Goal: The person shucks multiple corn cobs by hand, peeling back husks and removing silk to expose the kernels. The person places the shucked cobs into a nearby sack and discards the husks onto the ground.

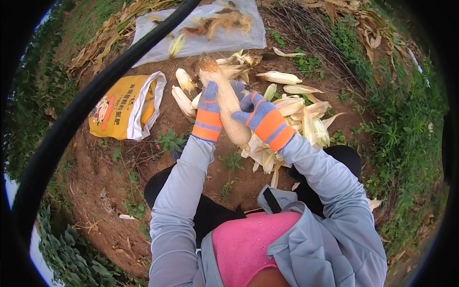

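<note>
An ear of corn in its pale husk [229, 107] is held between both gloved hands, its brown silk end pointing away from me and its stem end towards me. My left hand [208, 111], in an orange and grey-blue glove, grips its left side. My right hand [263, 118], gloved alike, has its thumb and fingers on the right side. Several more unpeeled ears [186, 84] lie on the soil just left of and beyond my left hand. Loose husks [304, 114] are heaped beside and below my right hand.
A yellow printed sack [116, 107] lies at the left, its white mouth turned towards me, with yellow corn cobs [147, 113] inside. Beyond the ears, clear plastic sheeting [211, 43] carries brown corn silk [229, 23]. Dry stalks [308, 32] and green weeds [398, 136] border the right.
</note>
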{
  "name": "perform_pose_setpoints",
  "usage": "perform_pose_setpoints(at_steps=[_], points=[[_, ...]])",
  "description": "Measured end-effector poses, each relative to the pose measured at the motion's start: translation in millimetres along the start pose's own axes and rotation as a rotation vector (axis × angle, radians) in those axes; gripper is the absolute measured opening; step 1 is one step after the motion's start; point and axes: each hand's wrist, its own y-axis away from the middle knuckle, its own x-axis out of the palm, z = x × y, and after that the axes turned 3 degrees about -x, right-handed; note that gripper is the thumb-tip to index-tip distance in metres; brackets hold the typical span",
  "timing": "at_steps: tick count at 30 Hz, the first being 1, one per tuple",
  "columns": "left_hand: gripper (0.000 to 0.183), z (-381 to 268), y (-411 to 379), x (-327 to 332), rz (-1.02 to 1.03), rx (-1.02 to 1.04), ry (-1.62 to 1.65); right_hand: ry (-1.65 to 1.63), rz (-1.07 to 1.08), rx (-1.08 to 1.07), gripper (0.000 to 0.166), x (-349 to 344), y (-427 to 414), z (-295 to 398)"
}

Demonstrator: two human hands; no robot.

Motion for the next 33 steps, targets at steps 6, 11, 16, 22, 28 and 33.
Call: perform_pose_setpoints(at_steps=[6,11,16,22,28,33], points=[[0.051,0.4,13.7,39.4,-0.082,0.196,-0.209,0.06,0.035,-0.036,0.035,-6.1,-3.3,-9.3],[0.048,-1.3,11.8,30.1,-0.145,0.111,-0.177,0.162,-0.013,-0.056,0.028,-11.8,-1.1,2.8],[0.049,1.7,6.1,22.9,-0.102,-0.167,0.258,0.11,-0.089,-0.073,0.023,-35.5,-10.1,-3.8],[0.041,2.7,13.9,22.7,-0.11,-0.069,0.15,-0.464,0.081,0.068,0.023,-51.5,-19.8,-18.8],[0.042,5.6,12.8,14.1,-0.194,-0.02,0.026,-0.295,0.305,0.06,0.033,-47.5,-12.6,-7.0],[0.041,4.2,11.5,13.4,-0.181,-0.101,0.215,-0.517,0.272,-0.057,0.034,-45.8,-0.7,10.5]])
